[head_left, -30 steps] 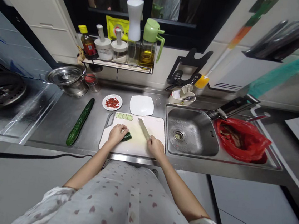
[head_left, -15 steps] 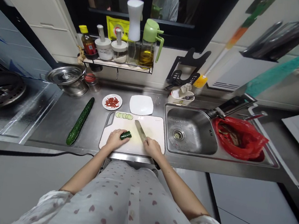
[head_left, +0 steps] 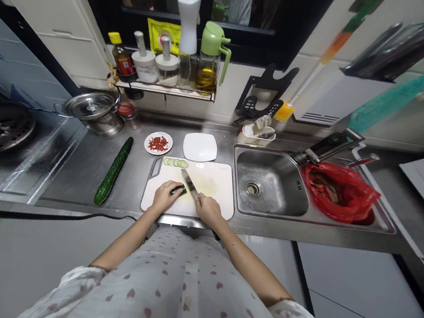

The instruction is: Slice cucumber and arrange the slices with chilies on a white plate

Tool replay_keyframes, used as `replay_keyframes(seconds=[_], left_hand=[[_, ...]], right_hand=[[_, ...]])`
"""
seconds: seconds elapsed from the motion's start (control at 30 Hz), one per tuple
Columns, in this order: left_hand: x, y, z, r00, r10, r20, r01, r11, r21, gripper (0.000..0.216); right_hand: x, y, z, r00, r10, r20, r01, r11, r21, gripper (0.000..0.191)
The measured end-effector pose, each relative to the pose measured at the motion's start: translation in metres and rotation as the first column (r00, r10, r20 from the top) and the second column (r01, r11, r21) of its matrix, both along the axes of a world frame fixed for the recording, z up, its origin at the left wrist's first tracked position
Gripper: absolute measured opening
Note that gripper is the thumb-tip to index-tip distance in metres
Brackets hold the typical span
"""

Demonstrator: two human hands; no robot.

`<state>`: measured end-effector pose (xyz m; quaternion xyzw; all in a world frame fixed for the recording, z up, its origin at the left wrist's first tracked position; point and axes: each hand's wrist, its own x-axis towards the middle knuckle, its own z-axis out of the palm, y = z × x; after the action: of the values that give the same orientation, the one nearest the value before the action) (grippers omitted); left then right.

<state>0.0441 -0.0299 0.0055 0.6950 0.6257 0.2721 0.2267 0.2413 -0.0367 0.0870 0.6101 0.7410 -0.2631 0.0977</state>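
Observation:
On the white cutting board my left hand is curled over a short dark green cucumber piece, holding it down. My right hand grips the handle of a knife; its blade lies right against the cucumber piece's right end. A row of several cucumber slices sits at the board's far left edge. A whole cucumber lies on the steel counter to the left of the board.
Behind the board stand a small plate of chopped red chili and a white square plate. A sink is at right, with a red bag beside it. A lidded pot and a condiment shelf are at back left.
My right hand has brought the knife leftward, from the middle of the board up against the cucumber piece. My left hand stays on the piece.

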Motion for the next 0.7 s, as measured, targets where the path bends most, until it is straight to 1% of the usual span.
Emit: replay_keyframes(seconds=[0.1,0.27,0.33,0.53,0.7], left_hand=[[0.002,-0.002,-0.003,1.000,-0.008,-0.021,0.008,1.000,0.026,0.025],[0.004,-0.003,-0.007,0.998,0.001,-0.071,0.000,1.000,0.014,0.028],[0.004,-0.003,-0.009,0.997,-0.001,-0.083,0.004,1.000,0.028,0.029],[0.002,-0.002,-0.017,0.997,-0.011,-0.082,0.022,0.990,0.139,0.027],[0.002,-0.001,-0.022,0.996,-0.017,-0.083,0.039,0.962,0.270,0.024]], right_hand=[[-0.003,-0.001,0.000,1.000,0.009,-0.005,-0.009,1.000,0.002,0.031],[-0.006,-0.003,-0.003,1.000,0.015,-0.017,-0.015,1.000,0.011,0.030],[-0.006,-0.003,-0.003,1.000,0.014,-0.018,-0.014,1.000,0.016,0.030],[-0.008,-0.002,-0.003,1.000,0.027,-0.011,-0.027,1.000,0.016,0.029],[-0.010,-0.001,-0.002,0.999,0.049,0.016,-0.049,0.999,0.007,0.027]])
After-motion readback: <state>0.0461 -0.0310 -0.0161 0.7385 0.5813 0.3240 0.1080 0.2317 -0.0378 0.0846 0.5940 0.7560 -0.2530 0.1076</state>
